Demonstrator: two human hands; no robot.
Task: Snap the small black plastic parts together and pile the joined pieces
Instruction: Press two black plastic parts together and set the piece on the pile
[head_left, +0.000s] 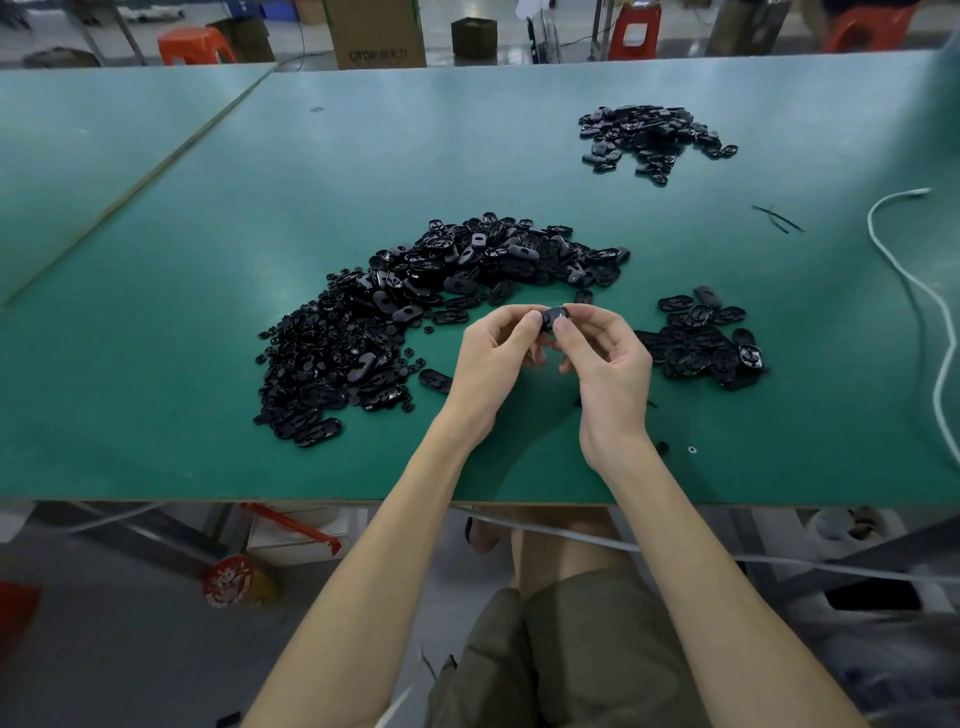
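- At a green table (218, 291), I hold one small black plastic part (551, 317) just above the surface, between both hands.
- My left hand (493, 358) pinches the part's left end with thumb and forefinger; the other fingers curl under the palm.
- My right hand (610, 364) grips the right end, thumb pressed on the near face and forefinger curved over the top.
- I cannot tell whether the piece is one part or two already pressed together; my fingertips cover most of it.
- The big heap of loose black parts (395, 322) sprawls in an arc to the left of my hands and beyond them, with flat oval shells towards the back and much smaller round bits along its left side.
- A smaller pile of oval pieces (701, 343) lies just right of my right hand.
- A third pile (649, 135) sits well apart, towards the far right of the table.
- Two thin black strips (777, 217) lie crossed between the far pile and a white cable (901, 275), which snakes along the table's right side.
- A stray black bit (662, 447) and a tiny ring (692, 450) rest near my right wrist.
- Beyond the table stand a cardboard box (376, 34) and orange stools (195, 45).
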